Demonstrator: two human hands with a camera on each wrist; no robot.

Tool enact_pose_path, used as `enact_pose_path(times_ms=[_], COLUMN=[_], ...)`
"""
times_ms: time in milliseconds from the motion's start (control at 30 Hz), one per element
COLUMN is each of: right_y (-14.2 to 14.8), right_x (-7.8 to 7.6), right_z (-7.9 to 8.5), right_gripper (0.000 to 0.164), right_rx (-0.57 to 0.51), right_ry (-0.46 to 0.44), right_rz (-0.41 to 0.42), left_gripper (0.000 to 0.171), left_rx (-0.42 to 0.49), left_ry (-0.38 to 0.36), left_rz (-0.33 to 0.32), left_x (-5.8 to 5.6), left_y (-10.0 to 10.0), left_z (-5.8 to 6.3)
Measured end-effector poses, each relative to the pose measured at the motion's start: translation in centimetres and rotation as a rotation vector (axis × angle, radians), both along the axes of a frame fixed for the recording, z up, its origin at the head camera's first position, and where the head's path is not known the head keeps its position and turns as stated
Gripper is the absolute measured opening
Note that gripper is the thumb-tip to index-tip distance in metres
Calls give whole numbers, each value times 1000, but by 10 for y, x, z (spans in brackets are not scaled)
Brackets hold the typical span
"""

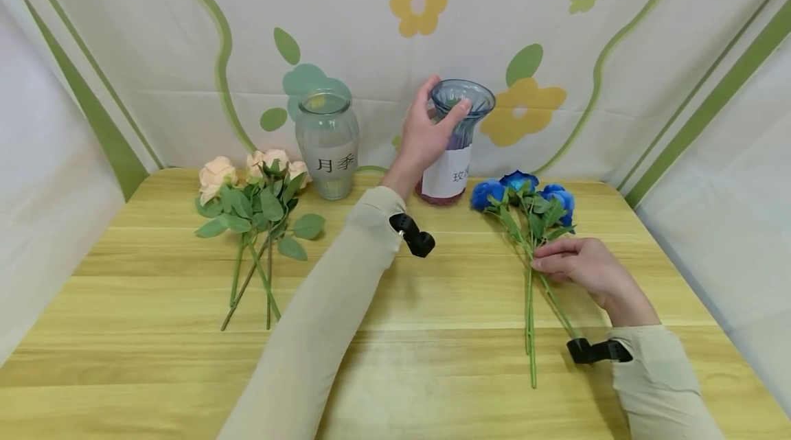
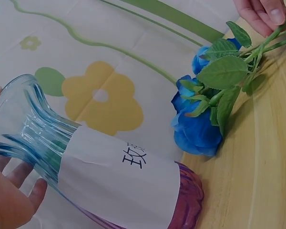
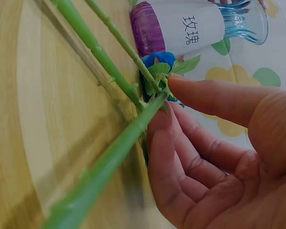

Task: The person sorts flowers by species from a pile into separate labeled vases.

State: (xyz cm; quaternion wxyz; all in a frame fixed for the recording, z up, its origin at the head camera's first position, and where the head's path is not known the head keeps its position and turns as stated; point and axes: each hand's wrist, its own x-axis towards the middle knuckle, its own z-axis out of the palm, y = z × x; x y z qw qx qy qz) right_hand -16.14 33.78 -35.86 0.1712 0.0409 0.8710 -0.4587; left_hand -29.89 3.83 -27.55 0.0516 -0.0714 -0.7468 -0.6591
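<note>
My left hand (image 1: 426, 132) grips the neck of a blue-to-purple glass vase (image 1: 465, 125), thumb at the rim and fingers round the far side. A white label (image 2: 121, 174) with handwritten characters covers the vase's side. To the right, several blue roses (image 1: 519, 194) lie on the table, their green stems crossing. My right hand (image 1: 590, 270) pinches a stem (image 3: 119, 138) between thumb and fingers, just below the leaves. In the right wrist view, two other stems run beside the pinched one, and the blooms are partly hidden behind the fingers.
A clear glass vase (image 1: 327, 141) with a written label stands at the back, left of my left hand. Peach roses (image 1: 216, 176) with crossed stems lie left of it on the wooden table (image 1: 432, 357). A flower-patterned cloth (image 1: 371, 1) hangs behind.
</note>
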Motion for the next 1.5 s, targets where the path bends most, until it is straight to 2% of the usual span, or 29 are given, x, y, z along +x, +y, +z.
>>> enact_pose_path(times_ms=[400,600,733,800,900,967,1033,1400,1500], right_y=[2,-5,-8,-7,-5,-5,-6,-20,-23], right_x=[2,0,-1,0,2,3,2,-11,-16], right_z=[3,8,14,17,22,25,28,35,36], right_gripper=[45,51,53,44,21,19,21,17,18], right_rx=[55,-4,-50,-167,-462,-673,-798,-1085,-1133], right_ry=[-8,16,63,71,79,96,115,192,216], right_rz=[20,41,3,-49,-151,-214,-259,-437,-507], left_gripper=[80,80,80,80,81,81,80,80,80], left_rx=[-5,8,17,26,36,34,30,10,16], left_ry=[12,-3,-3,-2,0,-6,-9,-15,-15], left_rz=[-16,-23,-28,-38,-56,-64,-65,-49,-51], left_x=[-1,-2,-2,-2,-2,-2,-2,-3,-3], left_y=[3,-4,-7,-6,-4,-1,0,0,0], left_z=[-3,-4,-2,-1,-1,-1,-1,0,-1])
